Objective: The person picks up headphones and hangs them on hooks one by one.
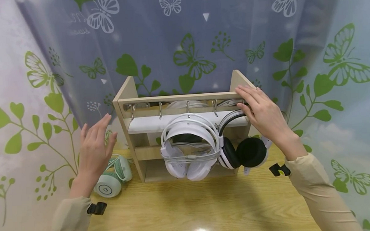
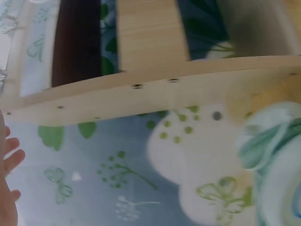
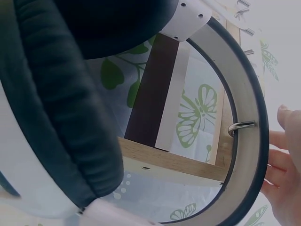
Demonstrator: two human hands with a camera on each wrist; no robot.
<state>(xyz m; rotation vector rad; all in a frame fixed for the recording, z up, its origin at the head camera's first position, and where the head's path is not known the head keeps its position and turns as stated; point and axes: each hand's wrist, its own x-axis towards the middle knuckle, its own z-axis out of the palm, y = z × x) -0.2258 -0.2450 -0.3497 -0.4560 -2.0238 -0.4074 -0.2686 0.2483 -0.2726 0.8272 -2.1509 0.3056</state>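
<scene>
My right hand (image 1: 264, 111) is at the upper right corner of the wooden rack (image 1: 184, 96), fingers extended by the top rail. Beneath it hang white headphones with black ear pads (image 1: 252, 152); in the right wrist view their headband (image 3: 251, 101) loops over a metal hook (image 3: 242, 126). The fingertips lie beside that headband; whether they touch it I cannot tell. My left hand (image 1: 95, 145) hovers left of the rack, fingers loosely extended and holding nothing. Below it, mint-green headphones (image 1: 108, 185) lie on the table. White headphones (image 1: 188, 129) with a bundled cable hang from a middle hook.
Several bare hooks (image 1: 160, 110) line the rack's front rail, above a white shelf (image 1: 145, 124). The rack stands on a wood-grain table (image 1: 188, 207). A butterfly-patterned curtain (image 1: 158, 45) surrounds the back and sides.
</scene>
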